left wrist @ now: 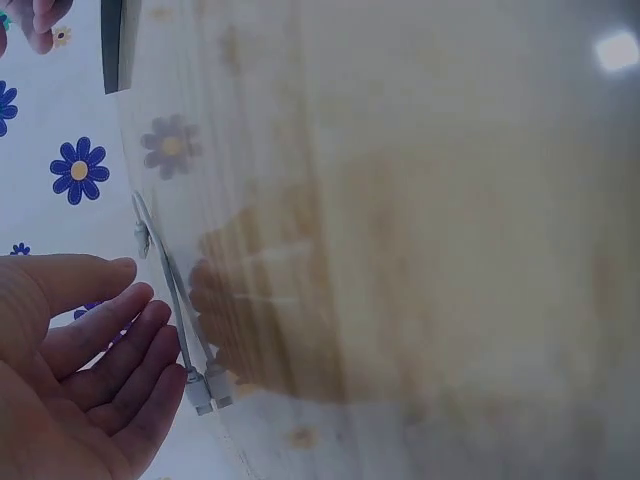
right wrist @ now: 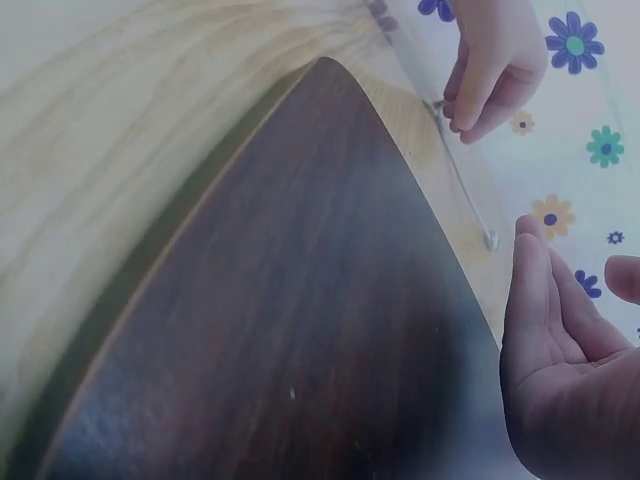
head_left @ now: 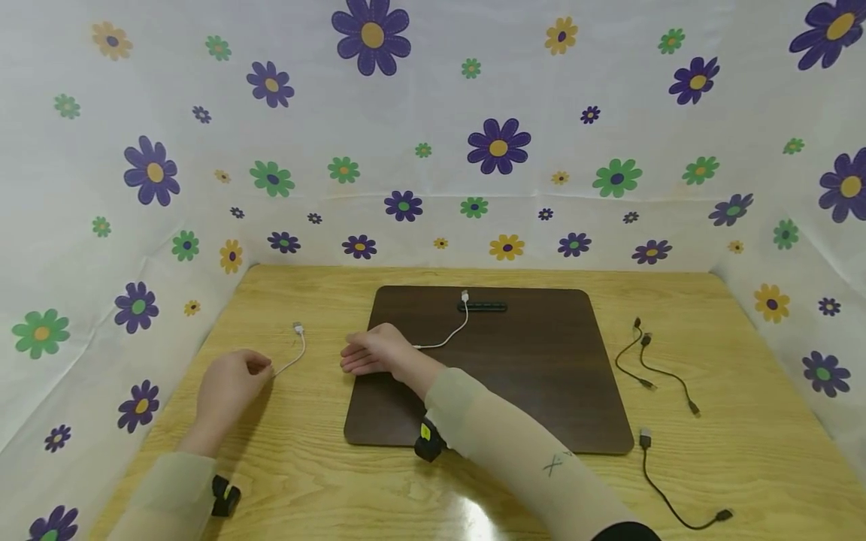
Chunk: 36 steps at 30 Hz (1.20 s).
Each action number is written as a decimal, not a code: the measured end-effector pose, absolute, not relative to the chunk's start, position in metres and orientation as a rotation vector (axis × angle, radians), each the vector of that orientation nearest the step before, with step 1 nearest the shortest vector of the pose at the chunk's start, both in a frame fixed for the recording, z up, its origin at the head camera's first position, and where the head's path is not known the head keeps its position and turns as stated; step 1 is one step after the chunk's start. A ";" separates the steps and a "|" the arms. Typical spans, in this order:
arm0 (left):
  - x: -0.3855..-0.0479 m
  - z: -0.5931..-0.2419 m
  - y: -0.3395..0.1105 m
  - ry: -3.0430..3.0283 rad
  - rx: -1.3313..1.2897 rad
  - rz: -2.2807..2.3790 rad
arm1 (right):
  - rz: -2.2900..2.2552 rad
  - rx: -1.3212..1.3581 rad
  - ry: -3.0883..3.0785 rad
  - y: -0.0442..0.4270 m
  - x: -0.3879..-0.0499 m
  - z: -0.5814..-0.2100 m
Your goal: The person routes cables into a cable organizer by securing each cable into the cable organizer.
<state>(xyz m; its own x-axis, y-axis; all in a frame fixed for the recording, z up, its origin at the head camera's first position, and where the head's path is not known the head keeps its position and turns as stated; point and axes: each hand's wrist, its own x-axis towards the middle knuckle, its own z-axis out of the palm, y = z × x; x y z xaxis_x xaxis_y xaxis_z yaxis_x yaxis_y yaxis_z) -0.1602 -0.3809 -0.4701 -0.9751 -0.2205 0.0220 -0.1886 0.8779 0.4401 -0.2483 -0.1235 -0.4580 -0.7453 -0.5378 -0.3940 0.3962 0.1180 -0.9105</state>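
Observation:
My left hand (head_left: 233, 383) is over the table's left side, beside one end of a short white USB cable (head_left: 291, 362). In the left wrist view, its thumb and loosely bent fingers (left wrist: 110, 380) stand apart and pinch nothing; the cable lies just past the fingertips. My right hand (head_left: 379, 352) hovers by the left edge of a dark brown board (head_left: 514, 376), fingers nearly straight and holding nothing. On the board, a second white cable (head_left: 449, 336) curves from behind my right hand, which hides its near end, up to a black strip (head_left: 487, 306).
Right of the board lie short black cables: two (head_left: 632, 346) (head_left: 666, 372) side by side near the back and one (head_left: 659, 485) near the front. A flowered white cloth (head_left: 433, 98) hangs behind and at both sides of the wooden table (head_left: 325, 481).

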 end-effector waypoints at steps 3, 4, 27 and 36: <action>-0.159 -0.469 -0.381 -2.988 0.326 -0.674 | -1.713 -0.131 1.707 -0.127 -0.246 -0.459; -0.158 -0.469 -0.381 -2.995 0.325 -0.665 | -1.714 -0.127 1.707 -0.127 -0.246 -0.460; -0.164 -0.473 -0.371 -3.068 0.180 -0.456 | -1.681 -0.099 1.721 -0.148 -0.229 -0.460; -0.164 -0.474 -0.368 -3.096 0.209 -0.438 | -1.667 -0.053 1.728 -0.164 -0.219 -0.464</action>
